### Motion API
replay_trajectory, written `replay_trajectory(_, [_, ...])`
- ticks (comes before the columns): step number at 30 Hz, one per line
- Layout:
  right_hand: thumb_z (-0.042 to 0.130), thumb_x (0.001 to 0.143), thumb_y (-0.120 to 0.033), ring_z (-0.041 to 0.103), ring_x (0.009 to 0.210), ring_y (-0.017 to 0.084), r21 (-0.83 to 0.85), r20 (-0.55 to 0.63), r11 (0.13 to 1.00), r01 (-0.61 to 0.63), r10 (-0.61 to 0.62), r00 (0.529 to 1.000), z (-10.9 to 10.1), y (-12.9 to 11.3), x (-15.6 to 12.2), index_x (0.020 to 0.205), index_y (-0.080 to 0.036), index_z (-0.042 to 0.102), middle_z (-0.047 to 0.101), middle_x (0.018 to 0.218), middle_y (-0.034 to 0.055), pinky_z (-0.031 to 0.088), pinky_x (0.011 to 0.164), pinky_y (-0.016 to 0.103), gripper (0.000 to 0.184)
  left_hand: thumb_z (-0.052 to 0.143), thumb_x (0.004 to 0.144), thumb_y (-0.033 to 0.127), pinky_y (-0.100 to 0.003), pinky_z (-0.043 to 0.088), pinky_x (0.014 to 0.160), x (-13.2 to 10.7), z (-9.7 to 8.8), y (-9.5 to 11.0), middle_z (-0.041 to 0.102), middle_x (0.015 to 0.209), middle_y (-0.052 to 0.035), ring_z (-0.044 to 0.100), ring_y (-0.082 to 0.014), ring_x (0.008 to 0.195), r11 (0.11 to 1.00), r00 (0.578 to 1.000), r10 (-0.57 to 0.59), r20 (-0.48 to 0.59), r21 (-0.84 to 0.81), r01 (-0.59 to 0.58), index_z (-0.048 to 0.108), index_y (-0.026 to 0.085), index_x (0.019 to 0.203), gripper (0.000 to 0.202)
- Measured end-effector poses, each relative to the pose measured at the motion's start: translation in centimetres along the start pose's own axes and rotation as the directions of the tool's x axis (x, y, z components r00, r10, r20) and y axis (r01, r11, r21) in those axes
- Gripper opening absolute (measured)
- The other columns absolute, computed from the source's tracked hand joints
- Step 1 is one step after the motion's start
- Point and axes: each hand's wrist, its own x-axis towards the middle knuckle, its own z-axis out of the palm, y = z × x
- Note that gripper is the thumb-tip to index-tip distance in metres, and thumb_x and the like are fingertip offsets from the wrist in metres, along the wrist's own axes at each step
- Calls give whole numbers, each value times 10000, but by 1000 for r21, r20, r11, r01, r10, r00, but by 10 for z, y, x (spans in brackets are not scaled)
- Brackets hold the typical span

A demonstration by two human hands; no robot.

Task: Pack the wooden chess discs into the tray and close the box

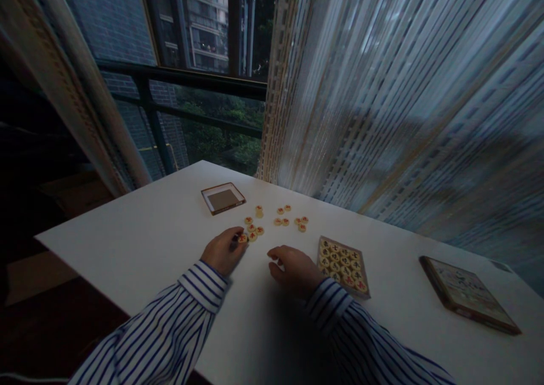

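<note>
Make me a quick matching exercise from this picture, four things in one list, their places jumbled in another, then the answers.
Things
1. Left hand
2. Tray
3. Shallow open box
4. Decorated flat box

Places
A. Farthest right of the four
B. Just right of the right hand, filled with rows of round pieces
C. At a red-marked piece
D. Left of the loose pieces

Pairs: 1-C, 2-B, 3-D, 4-A
</note>
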Motion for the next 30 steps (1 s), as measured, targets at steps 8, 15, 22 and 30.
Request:
replay_trajectory(8, [453, 768, -255, 581, 806, 166, -1, 6, 1000, 14, -14, 1000, -5, 1, -5, 1057, -184, 585, 634, 956, 67, 425, 719, 285, 326, 495, 738, 350, -282, 526, 683, -2, 2, -2, 665, 879, -64, 626, -150, 700, 985, 995, 12, -98, -172, -29, 583, 157, 978, 319])
replay_trajectory(15, [451, 777, -254, 580, 812, 164, -5, -15, 1000, 24, -25, 1000, -12, -3, -11, 1072, -176, 579, 630, 968, 74, 422, 730, 288, 331, 518, 706, 372, -291, 528, 689, -2, -2, 2, 646, 876, -76, 617, -157, 702, 963, 995, -22, -99, -270, -5, 615, 144, 934, 336])
replay_trajectory(22, [461, 782, -256, 573, 831, 166, 13, -38, 999, 31, -31, 999, -21, -2, -22, 1080, -165, 576, 624, 952, 78, 422, 755, 288, 333, 553, 657, 374, -294, 527, 673, -3, 0, 0, 639, 852, -86, 607, -164, 695, 934, 993, -45, -108, -356, 4, 644, 128, 888, 350])
replay_trajectory(30, [481, 780, -232, 581, 820, 161, 29, -103, 999, 34, -31, 994, -30, 6, -37, 1066, -150, 586, 632, 939, 85, 429, 770, 286, 316, 641, 587, 384, -318, 517, 723, -8, -3, 16, 687, 808, -72, 629, -180, 703, 822, 981, -190, 39, -540, 181, 656, 132, 899, 402])
